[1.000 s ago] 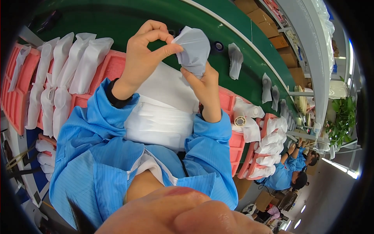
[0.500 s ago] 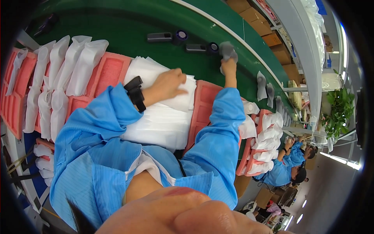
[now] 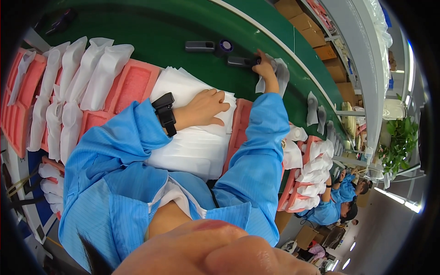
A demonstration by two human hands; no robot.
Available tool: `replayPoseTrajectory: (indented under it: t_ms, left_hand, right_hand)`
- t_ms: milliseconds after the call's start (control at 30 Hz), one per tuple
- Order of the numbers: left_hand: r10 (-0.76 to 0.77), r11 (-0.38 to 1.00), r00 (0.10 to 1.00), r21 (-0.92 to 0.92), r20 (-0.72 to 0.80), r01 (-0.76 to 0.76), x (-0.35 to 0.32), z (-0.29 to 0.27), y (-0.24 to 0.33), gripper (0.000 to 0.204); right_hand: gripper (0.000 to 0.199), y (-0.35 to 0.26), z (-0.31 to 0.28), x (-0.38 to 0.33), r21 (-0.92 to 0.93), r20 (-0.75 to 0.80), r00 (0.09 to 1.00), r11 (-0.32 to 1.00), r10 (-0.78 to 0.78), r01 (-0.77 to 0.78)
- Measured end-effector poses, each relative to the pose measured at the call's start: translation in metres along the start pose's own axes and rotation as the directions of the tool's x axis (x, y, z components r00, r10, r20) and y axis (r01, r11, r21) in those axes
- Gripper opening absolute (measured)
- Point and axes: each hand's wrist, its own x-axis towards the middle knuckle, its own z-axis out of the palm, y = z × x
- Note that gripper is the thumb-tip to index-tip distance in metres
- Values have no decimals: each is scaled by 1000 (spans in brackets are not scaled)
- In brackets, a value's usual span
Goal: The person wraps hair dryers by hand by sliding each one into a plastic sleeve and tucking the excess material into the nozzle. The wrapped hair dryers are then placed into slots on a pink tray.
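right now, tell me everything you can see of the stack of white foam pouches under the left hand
The stack of white foam pouches is a pile of thin, soft-looking sheets, fanned so their edges show. It lies flat over the pink foam trays at the edge of the green conveyor belt. The left hand rests palm down on its top; the blue sleeve covers its near edge.

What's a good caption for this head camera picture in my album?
Left hand rests on a stack of white bags; right hand touches a dark device on the green belt.
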Motion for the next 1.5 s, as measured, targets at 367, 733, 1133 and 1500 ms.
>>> replayPoseTrajectory:
  t_ms: [367,733,1133,1500]
  left_hand:
    - [-68,989,998,-132,-12,66,-1,12,-13,15]
    - [-304,549,950,-801,75,239,17,-66,-29,13]
    - [-410,363,911,-907,48,212,11,-120,1,14]
    - [-485,187,864,-981,-132,-44,8,-116,-6,14]
  right_hand:
    - [65,-67,-60,-44,30,-162,986,999,34,-30]
    - [71,-132,-93,-130,721,-435,834,423,-340,549]
    - [59,-184,-52,-137,635,-238,794,529,-559,563]
    - [60,-233,-23,-148,273,-141,827,781,-544,561]
